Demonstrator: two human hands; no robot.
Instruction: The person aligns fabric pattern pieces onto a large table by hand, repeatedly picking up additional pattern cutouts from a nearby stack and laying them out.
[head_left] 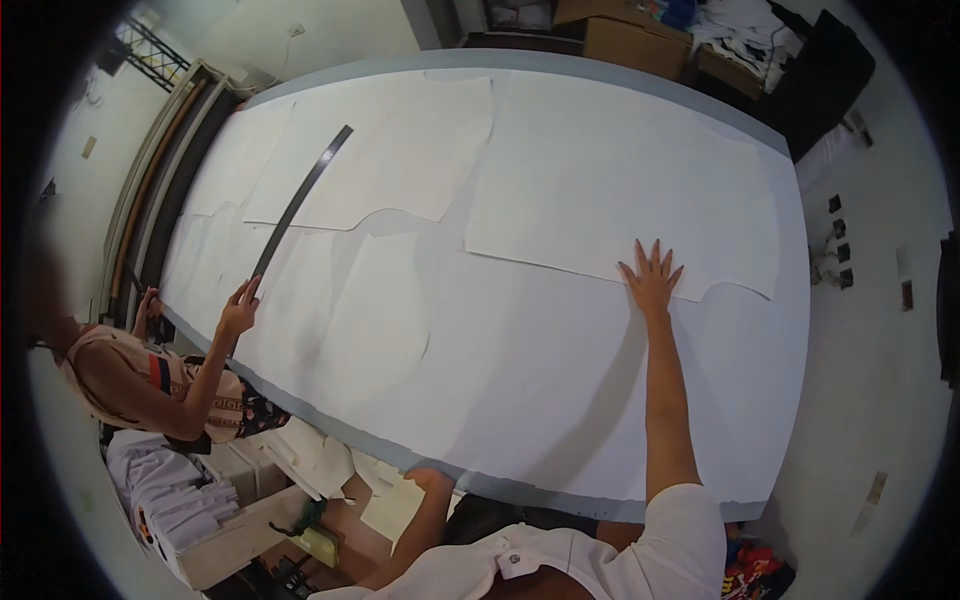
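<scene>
Several thin, smooth, pale sheets lie flat on the bench in the head view; whether they are paper or cloth, I cannot tell. Their outlines mix long straight edges with scooped curves, as on the far middle sheet. A grey border shows around the bench's white top. Across the left part slants a dark, straight, slightly shiny strip, its near end in a co-worker's hand.

Near left, a pale open drawer holds folded white cloth. Far right, beyond the bench, a brown cardboard box stands beside a heap of white cloth.

The right sheet is large, plain white and unwrinkled, with a curved notch near its near right corner. The right hand lies on its near edge, fingers spread. The left hand is at the bench's near edge; I cannot tell how its fingers are set.
</scene>
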